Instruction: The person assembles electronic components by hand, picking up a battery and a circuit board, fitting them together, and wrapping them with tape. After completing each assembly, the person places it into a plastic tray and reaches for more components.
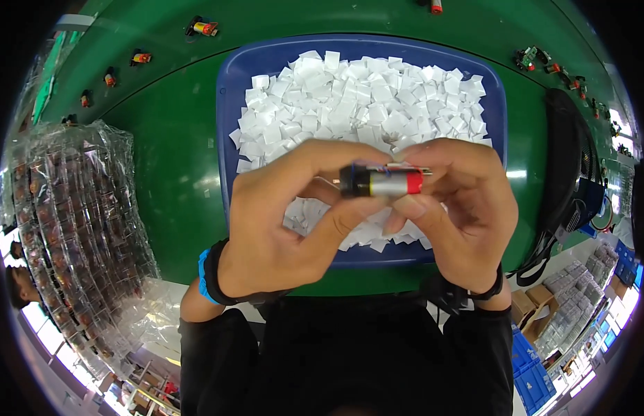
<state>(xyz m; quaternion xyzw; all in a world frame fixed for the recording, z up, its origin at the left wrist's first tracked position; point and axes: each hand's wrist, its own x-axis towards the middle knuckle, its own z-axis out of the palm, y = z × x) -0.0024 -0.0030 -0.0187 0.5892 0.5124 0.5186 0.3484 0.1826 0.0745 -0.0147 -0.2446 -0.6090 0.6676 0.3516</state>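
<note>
At the left of the green counter (176,166), a plastic-wrapped pack of divided trays (72,215) reaches toward the near left corner. Beyond it, a row of small wired parts (206,28) lies past a dark seam toward the far left. Between pack and tub, a strip of counter shows, giving the left elbow some sideways room.

The left hand (284,218) has its grip nearly closed, thumb below and index finger above, around the black end of a small wired battery cell (388,184). The cell lies crosswise, roughly level, above the blue plastic tub (223,139) and its heap of white paper squares (363,97). The right hand (471,208) meets the red end, its thumb and index finger close together there; blur hides how firmly that grip bears.

The step in hand appears to be handling this cell between both sets of fingertips. Any next move probably calls for one grip to stay secure while the other shifts, minding the thin wires.

The tub comes near the counter's front edge. To its right, a narrower strip separates it from a black bag (564,159) along the right edge.
</note>
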